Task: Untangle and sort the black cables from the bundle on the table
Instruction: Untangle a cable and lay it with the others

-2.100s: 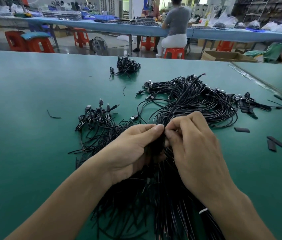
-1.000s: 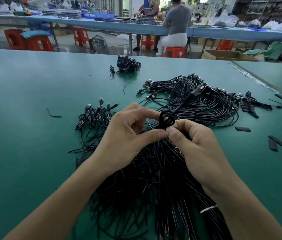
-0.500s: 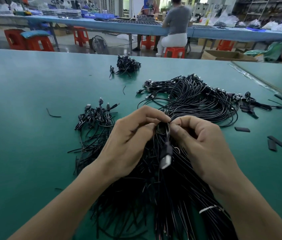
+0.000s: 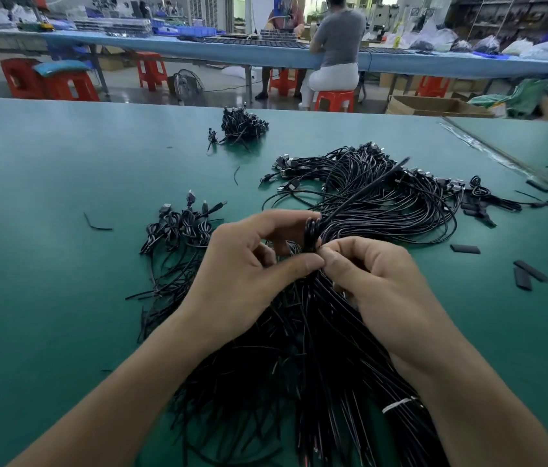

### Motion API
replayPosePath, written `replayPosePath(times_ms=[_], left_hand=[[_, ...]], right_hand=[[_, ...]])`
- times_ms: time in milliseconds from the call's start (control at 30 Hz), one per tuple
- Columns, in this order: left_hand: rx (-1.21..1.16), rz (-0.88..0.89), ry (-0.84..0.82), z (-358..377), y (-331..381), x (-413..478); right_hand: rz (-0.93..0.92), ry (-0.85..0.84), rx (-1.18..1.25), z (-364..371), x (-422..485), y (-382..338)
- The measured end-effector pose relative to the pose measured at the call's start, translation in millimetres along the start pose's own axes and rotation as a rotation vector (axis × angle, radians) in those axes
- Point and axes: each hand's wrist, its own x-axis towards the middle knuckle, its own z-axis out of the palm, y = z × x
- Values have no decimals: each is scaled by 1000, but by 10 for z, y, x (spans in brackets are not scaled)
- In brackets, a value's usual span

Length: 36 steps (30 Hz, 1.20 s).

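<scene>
A big bundle of black cables (image 4: 377, 200) fans across the green table (image 4: 47, 298) and runs back under my arms. My left hand (image 4: 249, 267) and my right hand (image 4: 377, 281) meet above it, both pinching a small wound loop of one black cable (image 4: 311, 232). That cable's free end (image 4: 366, 187) sticks up and away to the right. A pile of coiled cables (image 4: 178, 227) with USB plugs lies to the left. A white tie (image 4: 397, 404) wraps the bundle near my right wrist.
A smaller heap of black cables (image 4: 242, 126) lies farther back. Short black sleeve pieces (image 4: 531, 269) are scattered at the right, and a stray offcut (image 4: 97, 225) at the left. A table seam (image 4: 508, 160) runs along the right. A person (image 4: 336, 45) sits at another bench behind.
The USB plug that hung down between my hands half a second ago has swung up and away. The loop between my fingertips now stands upright, and both hands have lifted slightly.
</scene>
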Motion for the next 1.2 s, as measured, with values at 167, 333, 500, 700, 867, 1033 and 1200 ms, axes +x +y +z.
replayPosePath(times_ms=[167,333,500,700,867,1033,1200], left_hand=[[70,139,-34,-52,4,12],[95,157,-59,-32,-2,-8],[-300,-48,-56,-13,36,-24],[-300,-403,-126,-29,18,6],[-189,-275,-242,-20,-21,-4],[83,-96,-29,-31,-147,12],[252,131,37,-36,-89,-17]], right_hand=[[77,-13,84,-10,20,14],[90,38,167,13,21,40],[-80,57,84,54,29,40],[-300,175,-147,26,52,24],[-315,183,-268,41,18,30],[-166,143,-167,66,28,87],[-66,52,48,81,22,80]])
